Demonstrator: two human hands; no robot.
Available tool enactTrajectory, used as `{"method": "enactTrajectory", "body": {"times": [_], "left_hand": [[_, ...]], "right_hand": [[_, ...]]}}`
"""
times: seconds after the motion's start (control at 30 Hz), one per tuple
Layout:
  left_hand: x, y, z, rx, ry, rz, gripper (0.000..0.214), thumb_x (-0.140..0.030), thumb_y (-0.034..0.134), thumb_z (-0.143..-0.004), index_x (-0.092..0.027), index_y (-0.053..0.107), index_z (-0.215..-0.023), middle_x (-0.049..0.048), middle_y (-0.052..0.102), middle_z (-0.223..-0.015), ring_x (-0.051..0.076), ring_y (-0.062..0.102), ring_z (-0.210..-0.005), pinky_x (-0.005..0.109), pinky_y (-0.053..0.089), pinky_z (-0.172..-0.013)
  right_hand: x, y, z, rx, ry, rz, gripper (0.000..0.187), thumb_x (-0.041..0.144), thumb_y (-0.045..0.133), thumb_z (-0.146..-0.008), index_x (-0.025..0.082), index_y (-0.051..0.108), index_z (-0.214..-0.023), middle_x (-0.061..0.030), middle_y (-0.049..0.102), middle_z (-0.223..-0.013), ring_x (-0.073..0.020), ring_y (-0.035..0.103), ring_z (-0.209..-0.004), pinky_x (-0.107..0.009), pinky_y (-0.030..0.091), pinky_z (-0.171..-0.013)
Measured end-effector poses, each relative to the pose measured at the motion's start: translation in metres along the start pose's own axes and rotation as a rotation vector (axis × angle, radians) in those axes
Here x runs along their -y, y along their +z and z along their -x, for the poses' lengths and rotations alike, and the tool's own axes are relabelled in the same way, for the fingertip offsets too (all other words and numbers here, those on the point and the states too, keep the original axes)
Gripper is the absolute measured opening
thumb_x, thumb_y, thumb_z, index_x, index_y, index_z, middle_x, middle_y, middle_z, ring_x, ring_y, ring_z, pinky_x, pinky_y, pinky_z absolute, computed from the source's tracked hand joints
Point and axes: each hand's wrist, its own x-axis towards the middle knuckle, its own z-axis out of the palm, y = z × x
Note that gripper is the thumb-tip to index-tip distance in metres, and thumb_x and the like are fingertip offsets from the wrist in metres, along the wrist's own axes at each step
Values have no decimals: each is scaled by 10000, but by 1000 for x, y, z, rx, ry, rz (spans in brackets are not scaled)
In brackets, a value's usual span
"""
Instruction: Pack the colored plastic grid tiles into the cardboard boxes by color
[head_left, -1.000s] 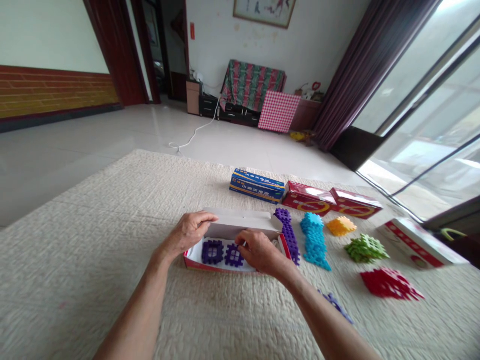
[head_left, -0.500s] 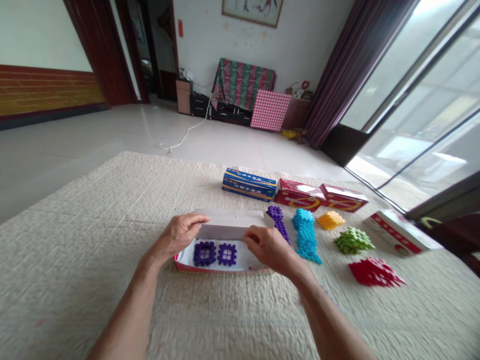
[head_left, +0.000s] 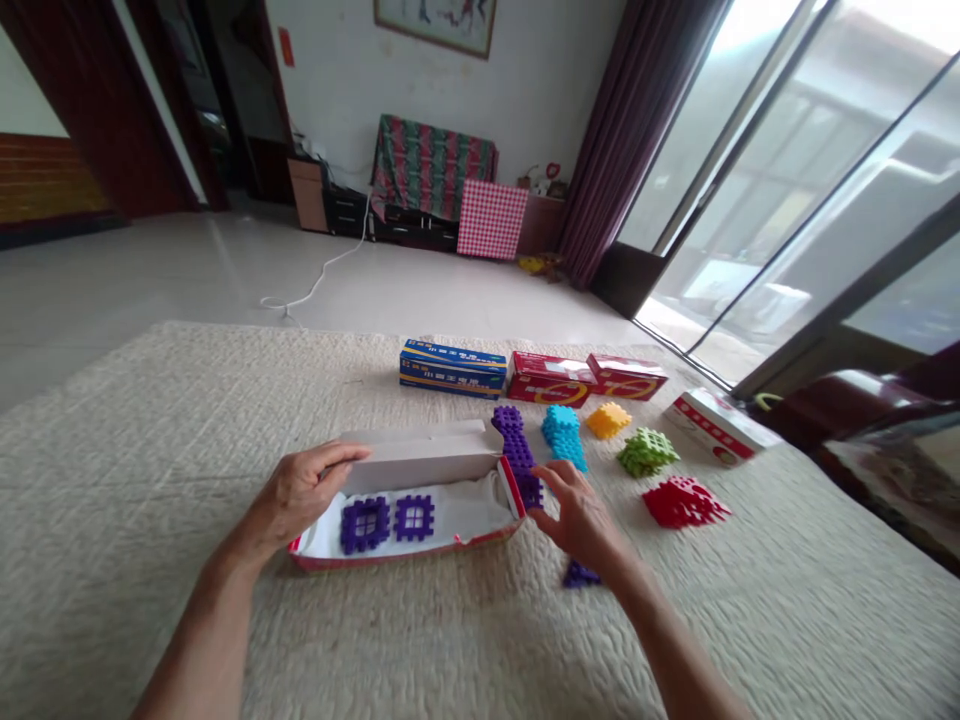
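A long open cardboard box [head_left: 405,558] with a white lining sits on the mat in front of me. Inside, toward its left, lie two purple interlocking window-shaped plastic blocks [head_left: 414,518]. My left hand [head_left: 311,490] grips the box's left end by the raised lid [head_left: 420,447], fingers over the edge. Just past the box's right end is my right hand [head_left: 574,508], thumb and fingers apart beside the nearest of the purple blocks [head_left: 517,450] lined up there. Whether it touches that block I cannot tell. Another purple block [head_left: 579,574] lies partly behind my right wrist.
To the right are blue blocks [head_left: 564,435], yellow blocks [head_left: 609,420], green blocks [head_left: 649,452] and red blocks [head_left: 684,502]. Behind stand a blue box [head_left: 452,368], two red boxes [head_left: 551,379] and a white-and-red box [head_left: 720,428]. A quilted mat [head_left: 420,640] lies beneath everything.
My right hand has left the box lid and moved right to the purple blocks, its fingers spreading. My left hand stays on the box. The view has turned right.
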Motion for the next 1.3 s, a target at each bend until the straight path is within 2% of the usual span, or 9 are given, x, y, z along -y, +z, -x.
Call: {"method": "enactTrajectory", "body": {"times": [0.2,0.47,0.67,0.73,0.87,0.97,1.1,1.2,1.3], "left_hand": [[1,0,0,-5,11,-20,266,-308,524,-816,-212,739,-939,25,763,-960,184,711,-880,271,541,-881],[3,0,0,-7,2,-20,263,-311,522,-812,-218,737,-934,23,762,-959,183,710,-877,276,543,-876],[2,0,0,2,5,-22,270,-308,523,-818,-210,735,-955,28,760,-967,183,705,-892,276,537,-887],[0,-1,0,0,1,-9,268,-303,521,-819,-212,735,-952,25,761,-964,182,706,-882,271,545,-867],[-4,-1,-1,-18,-4,20,265,-284,512,-812,-218,737,-936,22,762,-959,179,706,-879,270,549,-856],[-4,0,-1,-11,6,29,271,-257,499,-820,-212,735,-946,28,759,-963,177,700,-903,276,548,-860],[-6,0,-1,-12,41,40,273,-214,478,-832,-205,730,-940,27,754,-964,166,696,-910,275,547,-852],[-8,-1,-1,-11,44,41,277,-189,472,-838,-202,727,-947,27,752,-970,158,694,-912,267,542,-856],[-9,-1,0,-13,44,36,279,-169,474,-835,-204,725,-951,28,752,-971,158,693,-916,273,538,-867]], "right_hand": [[6,9,0,27,27,85,509,231,663,-749,192,543,-1242,-124,551,-1191,-278,527,-1078,-428,444,-918],[4,6,0,-23,61,38,327,190,618,-765,194,590,-1091,-103,601,-1103,-254,566,-1019,-395,446,-878],[-3,-11,-5,26,134,-280,97,192,558,-781,184,624,-851,-35,683,-804,-177,641,-745,-313,495,-713],[-10,-21,-5,22,184,-356,110,245,580,-780,185,642,-847,-27,693,-761,-172,646,-702,-300,501,-670],[-15,-44,-10,-115,260,-537,200,343,633,-760,186,654,-883,-30,695,-770,-162,643,-682,-298,516,-647],[7,-53,-21,-128,223,-713,222,345,655,-757,183,649,-909,-36,689,-791,-146,635,-688,-275,523,-619],[62,-42,-40,11,74,-785,161,278,608,-805,180,655,-925,-21,679,-800,-121,616,-691,-243,504,-608],[100,-24,-53,106,-37,-709,147,211,574,-817,179,676,-917,-16,680,-802,-117,608,-697,-236,482,-616],[122,-8,-64,155,-139,-573,175,138,557,-797,175,702,-887,-25,691,-823,-128,617,-736,-242,469,-658]]}}
